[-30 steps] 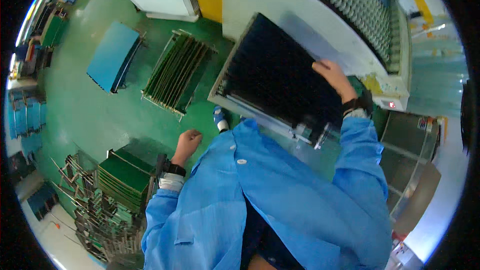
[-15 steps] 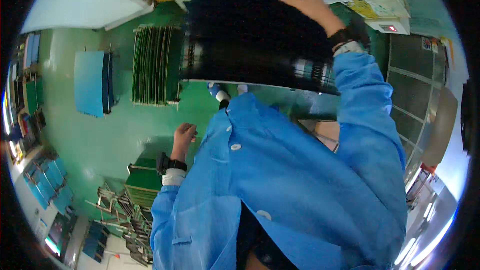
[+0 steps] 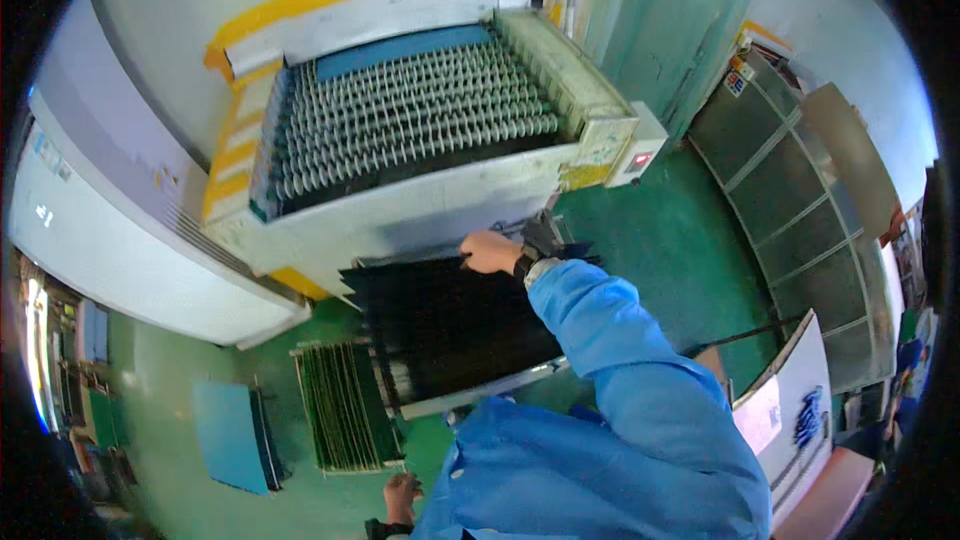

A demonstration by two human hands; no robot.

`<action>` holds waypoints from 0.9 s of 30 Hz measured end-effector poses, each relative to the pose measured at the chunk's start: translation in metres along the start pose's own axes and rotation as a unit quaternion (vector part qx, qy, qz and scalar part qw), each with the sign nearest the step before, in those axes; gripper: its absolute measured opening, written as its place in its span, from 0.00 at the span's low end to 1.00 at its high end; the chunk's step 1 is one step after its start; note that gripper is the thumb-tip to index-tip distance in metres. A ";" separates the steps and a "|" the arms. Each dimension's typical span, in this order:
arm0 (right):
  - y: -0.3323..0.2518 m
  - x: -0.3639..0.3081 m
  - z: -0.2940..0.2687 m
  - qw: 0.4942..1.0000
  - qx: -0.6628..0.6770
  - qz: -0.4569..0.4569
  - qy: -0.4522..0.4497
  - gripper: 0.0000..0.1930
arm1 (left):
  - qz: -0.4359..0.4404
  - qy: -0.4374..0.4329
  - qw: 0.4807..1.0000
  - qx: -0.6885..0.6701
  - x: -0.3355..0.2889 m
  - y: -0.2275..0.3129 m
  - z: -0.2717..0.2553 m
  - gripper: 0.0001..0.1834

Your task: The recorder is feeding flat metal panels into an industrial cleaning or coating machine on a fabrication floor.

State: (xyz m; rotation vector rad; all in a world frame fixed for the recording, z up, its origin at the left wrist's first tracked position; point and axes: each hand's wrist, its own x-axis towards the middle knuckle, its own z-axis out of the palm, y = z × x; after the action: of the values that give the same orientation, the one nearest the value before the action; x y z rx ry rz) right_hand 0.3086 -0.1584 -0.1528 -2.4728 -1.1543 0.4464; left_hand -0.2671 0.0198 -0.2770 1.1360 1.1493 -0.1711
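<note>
My right hand (image 3: 490,252) reaches forward over a row of black panels (image 3: 450,325), closely packed in a low rack. Its fingers are pinched at the far edge of one panel; the fingertips are partly hidden. My left hand (image 3: 403,493) hangs low beside my body, fingers curled in with nothing visible in them. Just beyond the panels stands a white machine (image 3: 400,205) with rows of grey rollers (image 3: 420,120). A blue panel (image 3: 405,50) lies at the rollers' far end.
Left of the black panels stands a rack of green boards (image 3: 345,405), with a blue panel stack (image 3: 232,435) farther left. A long white cabinet (image 3: 130,225) borders the machine's left side. Grey framed screens (image 3: 790,200) lean at the right, near a white board (image 3: 790,410).
My view has tilted up, bringing the roller machine into sight. My right hand now lies farther left along the far edge of the black panels. My left hand stays low by my body.
</note>
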 end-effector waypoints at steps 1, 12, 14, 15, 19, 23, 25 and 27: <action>-0.004 -0.001 -0.001 0.999 -0.029 -0.018 0.023 0.10 | 0.019 0.000 1.000 0.003 -0.015 0.021 0.007 0.08; -0.060 -0.029 -0.075 0.988 -0.043 -0.058 0.140 0.09 | 0.038 0.034 0.990 0.129 0.055 -0.007 -0.013 0.10; -0.077 -0.035 -0.108 0.986 -0.048 -0.074 0.143 0.10 | 0.043 0.037 0.987 0.149 0.066 -0.007 -0.013 0.10; -0.091 -0.044 -0.126 0.985 -0.049 -0.079 0.146 0.10 | 0.046 0.041 0.986 0.155 0.070 -0.011 -0.014 0.10; -0.129 -0.078 -0.208 0.972 -0.120 -0.064 0.193 0.13 | 0.062 0.055 0.981 0.178 0.088 -0.018 -0.023 0.11; -0.110 -0.094 -0.269 0.928 -0.082 -0.126 0.341 0.15 | 0.072 0.069 0.980 0.172 0.096 -0.032 -0.030 0.12; -0.099 -0.104 -0.302 0.922 -0.002 -0.098 0.374 0.15 | 0.076 0.072 0.983 0.150 0.094 -0.037 -0.027 0.12; -0.080 -0.108 -0.320 0.900 0.172 -0.036 0.400 0.15 | 0.092 0.046 0.989 0.104 0.093 -0.039 -0.025 0.13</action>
State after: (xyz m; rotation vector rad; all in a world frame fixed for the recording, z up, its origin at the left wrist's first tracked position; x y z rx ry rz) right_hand 0.3273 -0.2588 0.1790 -1.9611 -0.7244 -0.3523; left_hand -0.2644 0.0592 -0.3727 1.4403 1.1189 -0.0972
